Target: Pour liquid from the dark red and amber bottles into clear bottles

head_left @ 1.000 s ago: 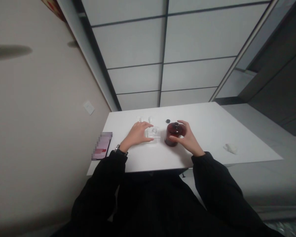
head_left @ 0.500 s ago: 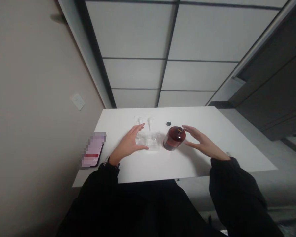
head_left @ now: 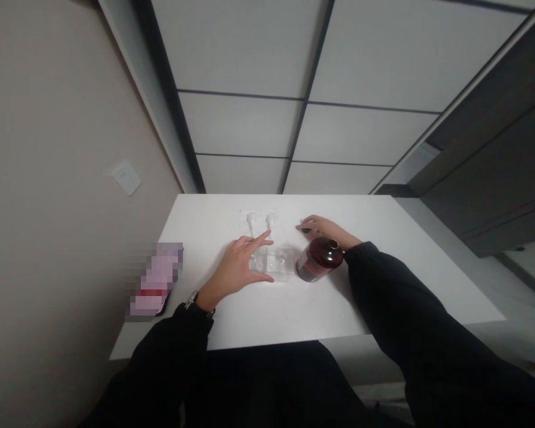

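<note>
My right hand (head_left: 324,228) reaches past the brown bottle, its fingers closed around a small black bottle cap (head_left: 305,230) on the table. The dark amber bottle (head_left: 320,257) stands upright and uncapped beside my right forearm, with reddish-brown liquid showing inside. My left hand (head_left: 243,261) is open, thumb and fingers spread around the left part of some clear plastic bottles (head_left: 279,261); whether it presses on them I cannot tell. Behind them lie two white pump heads (head_left: 271,221) (head_left: 251,221) on the tabletop, seemingly in clear wrapping.
The white table (head_left: 258,315) carries a phone (head_left: 156,282) at its left edge, its screen blurred. A wall with a socket plate (head_left: 126,178) rises on the left. White panels (head_left: 236,122) stand behind the table.
My right hand has left the side of the amber bottle and moved forward and left, closing on the black cap. My left hand stays around the clear bottles. The view has shifted slightly.
</note>
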Tool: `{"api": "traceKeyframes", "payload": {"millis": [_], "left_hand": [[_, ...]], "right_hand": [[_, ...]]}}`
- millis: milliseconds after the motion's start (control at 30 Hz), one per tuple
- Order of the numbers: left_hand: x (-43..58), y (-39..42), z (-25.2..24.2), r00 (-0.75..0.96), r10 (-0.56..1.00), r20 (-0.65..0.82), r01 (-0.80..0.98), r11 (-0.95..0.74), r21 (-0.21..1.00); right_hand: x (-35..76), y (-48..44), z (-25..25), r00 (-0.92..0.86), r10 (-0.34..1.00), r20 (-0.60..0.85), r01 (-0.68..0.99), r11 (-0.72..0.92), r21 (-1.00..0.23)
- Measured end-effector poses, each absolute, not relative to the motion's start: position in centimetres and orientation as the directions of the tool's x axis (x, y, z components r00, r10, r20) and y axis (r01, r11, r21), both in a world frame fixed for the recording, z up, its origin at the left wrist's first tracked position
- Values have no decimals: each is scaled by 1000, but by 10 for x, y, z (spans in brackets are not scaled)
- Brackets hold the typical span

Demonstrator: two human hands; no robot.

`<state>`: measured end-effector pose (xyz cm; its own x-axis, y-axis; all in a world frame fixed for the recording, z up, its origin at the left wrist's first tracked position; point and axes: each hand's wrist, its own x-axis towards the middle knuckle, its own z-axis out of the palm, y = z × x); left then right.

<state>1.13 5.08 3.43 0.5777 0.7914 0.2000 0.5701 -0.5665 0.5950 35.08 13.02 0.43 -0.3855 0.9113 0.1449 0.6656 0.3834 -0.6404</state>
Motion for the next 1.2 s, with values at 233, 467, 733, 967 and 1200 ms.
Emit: {"api": "traceKeyframes", "payload": {"millis": [233, 467, 733, 967, 1200], "left_hand": [[14, 49, 33, 564, 796, 217, 549, -559, 622], [14, 45, 31, 522, 824, 219, 576, -531, 622], [12, 47, 27, 529, 818, 225, 580, -542, 608], [10, 47, 28, 546, 806, 231, 571, -559, 601], [9, 48, 26, 556, 798, 232, 575, -571, 585]], "right_hand": [[354, 98, 32, -231, 941, 246, 571, 336, -749], [327, 10, 59, 179, 858, 482, 231, 439, -868], [305, 3, 31, 183, 822, 539, 325, 467, -823], [305, 4, 27, 138, 840, 525, 280, 475, -834], [310, 4, 27, 110, 897, 428, 223, 398, -890]]}}
